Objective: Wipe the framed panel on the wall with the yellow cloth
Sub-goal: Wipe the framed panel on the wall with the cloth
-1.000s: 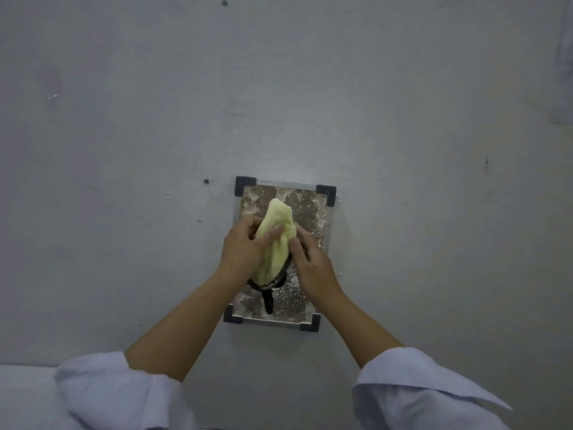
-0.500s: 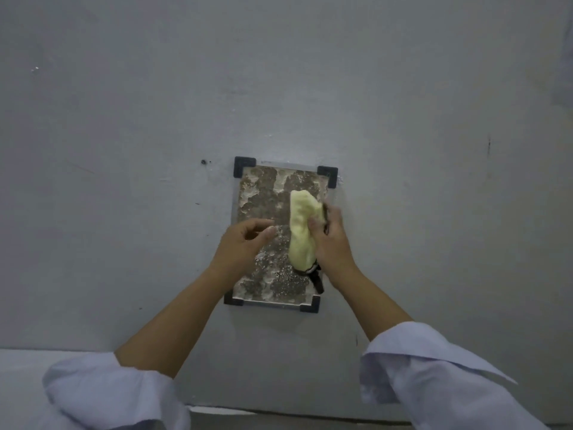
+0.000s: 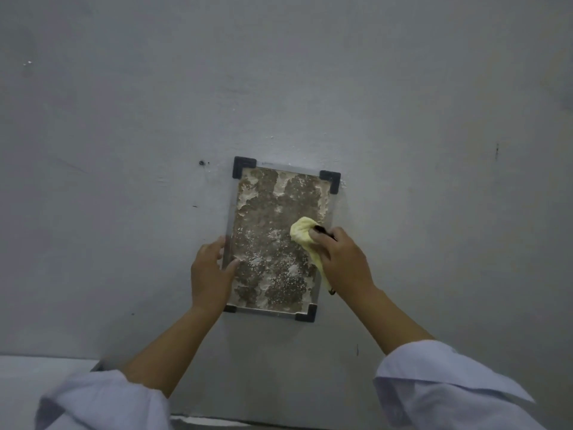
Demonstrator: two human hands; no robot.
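Observation:
The framed panel (image 3: 273, 218) hangs on the grey wall, a brown mottled rectangle with white powdery patches and black corner brackets. My right hand (image 3: 344, 262) is closed on the yellow cloth (image 3: 303, 235) and presses it against the panel's right side, about halfway up. A dark strap shows at the cloth's top and below my wrist. My left hand (image 3: 210, 274) grips the panel's lower left edge, thumb on the front face and fingers around the side.
The grey wall (image 3: 434, 150) fills the view, with a small dark hole (image 3: 202, 163) left of the panel's top corner. A pale ledge (image 3: 37, 380) runs along the bottom left. White sleeves cover both forearms low in the view.
My left hand let go of the cloth and moved to the panel's left edge. My right hand took the cloth alone, carried it to the right side, then down.

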